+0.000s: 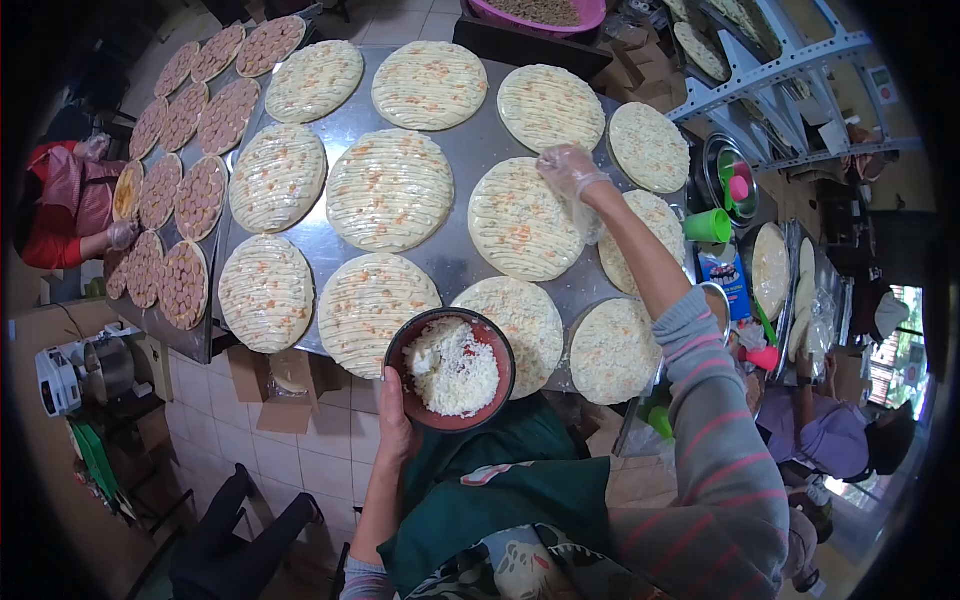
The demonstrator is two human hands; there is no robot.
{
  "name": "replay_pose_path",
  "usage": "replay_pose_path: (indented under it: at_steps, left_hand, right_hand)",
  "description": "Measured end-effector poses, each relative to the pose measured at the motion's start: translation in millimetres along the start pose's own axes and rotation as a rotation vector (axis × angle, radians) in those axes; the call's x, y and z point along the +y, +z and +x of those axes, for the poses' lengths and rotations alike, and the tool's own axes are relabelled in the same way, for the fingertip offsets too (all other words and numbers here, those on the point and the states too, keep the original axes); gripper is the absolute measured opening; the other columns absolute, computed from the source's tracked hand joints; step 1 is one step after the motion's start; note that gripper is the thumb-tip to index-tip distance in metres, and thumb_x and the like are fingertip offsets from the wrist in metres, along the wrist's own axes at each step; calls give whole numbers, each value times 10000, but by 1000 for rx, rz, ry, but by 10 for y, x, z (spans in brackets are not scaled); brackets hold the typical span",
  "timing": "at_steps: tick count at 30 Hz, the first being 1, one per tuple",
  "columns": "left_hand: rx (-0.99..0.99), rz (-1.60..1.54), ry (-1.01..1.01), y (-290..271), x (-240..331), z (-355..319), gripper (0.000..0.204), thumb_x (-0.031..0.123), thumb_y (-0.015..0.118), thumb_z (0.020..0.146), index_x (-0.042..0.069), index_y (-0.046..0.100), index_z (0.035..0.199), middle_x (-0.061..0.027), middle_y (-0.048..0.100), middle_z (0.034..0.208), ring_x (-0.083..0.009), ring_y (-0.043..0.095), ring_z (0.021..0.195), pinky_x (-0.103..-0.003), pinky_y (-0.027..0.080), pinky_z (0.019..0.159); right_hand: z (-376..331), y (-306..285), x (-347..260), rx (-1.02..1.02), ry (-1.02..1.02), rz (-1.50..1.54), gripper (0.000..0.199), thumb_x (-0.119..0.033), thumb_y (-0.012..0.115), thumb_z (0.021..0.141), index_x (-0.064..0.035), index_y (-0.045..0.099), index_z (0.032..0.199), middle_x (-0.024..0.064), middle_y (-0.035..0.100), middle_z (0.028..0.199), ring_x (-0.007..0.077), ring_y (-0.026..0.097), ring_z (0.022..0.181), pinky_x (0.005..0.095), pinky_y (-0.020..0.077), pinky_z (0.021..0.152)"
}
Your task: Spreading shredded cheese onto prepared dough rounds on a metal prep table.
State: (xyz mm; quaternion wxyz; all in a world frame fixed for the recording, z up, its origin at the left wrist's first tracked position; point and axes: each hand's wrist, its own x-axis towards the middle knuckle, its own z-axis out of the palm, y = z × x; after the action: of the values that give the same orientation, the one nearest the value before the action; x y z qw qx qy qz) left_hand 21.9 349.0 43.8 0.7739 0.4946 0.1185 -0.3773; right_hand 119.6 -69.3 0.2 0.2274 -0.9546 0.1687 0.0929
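Note:
My left hand (396,410) grips the rim of a dark red bowl (497,350) filled with shredded white cheese (452,368), held against my green apron. My right hand (568,170), in a clear plastic glove, hovers with fingers bunched over a sauced pizza base (518,222) on the metal table (468,150); whether it holds cheese I cannot tell. Several round pizza bases striped with pale sauce cover the table, such as one base (388,189) in the middle and another base (376,310) beside the bowl.
A tray (215,300) at the left holds several small pizzas topped with sausage slices, where a person in red with gloved hands (120,235) works. A green cup (708,226), more bases (770,268) and metal shelving (770,70) are at the right. A pink tub (590,18) sits at the back.

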Motion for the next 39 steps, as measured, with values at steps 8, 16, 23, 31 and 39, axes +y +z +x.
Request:
replay_pose_path:
  at_steps: [8,16,23,31,39]
  left_hand:
    - [10,8,-40,27,22,6,643,527,393,923,71,324,1370,-99,402,1366,-224,413,1234,-391,334,1040]
    - [6,31,-23,53,-8,6,647,524,404,921,65,323,1370,-101,405,1362,-222,413,1233,-387,334,1041]
    - [36,33,-7,-51,-86,-5,656,528,399,921,57,321,1370,-106,401,1362,-225,411,1234,-388,332,1042]
    - [-8,9,11,50,-72,119,587,460,374,951,38,335,1357,-103,404,1349,-203,385,1239,-354,287,1053]
    - [-17,27,135,199,-31,370,564,452,369,959,55,343,1360,-83,407,1355,-194,397,1239,-356,298,1058]
  right_hand:
    - [-221,-29,298,34,21,-48,125,-141,571,795,-72,657,854,119,664,843,249,631,781,334,490,732]
    - [92,113,166,82,-84,57,129,-125,598,782,-66,650,884,142,642,881,275,610,871,340,467,786]
    - [158,218,-260,-58,-111,-34,120,-70,560,777,-54,642,863,163,636,879,320,609,850,380,474,765]
    - [-1,331,-452,50,-349,-15,131,-70,544,792,-48,648,869,172,641,809,337,617,780,388,493,714]
    - [-1050,-609,-1471,-429,-173,585,270,-226,573,880,21,626,974,89,631,740,150,624,710,271,505,651]
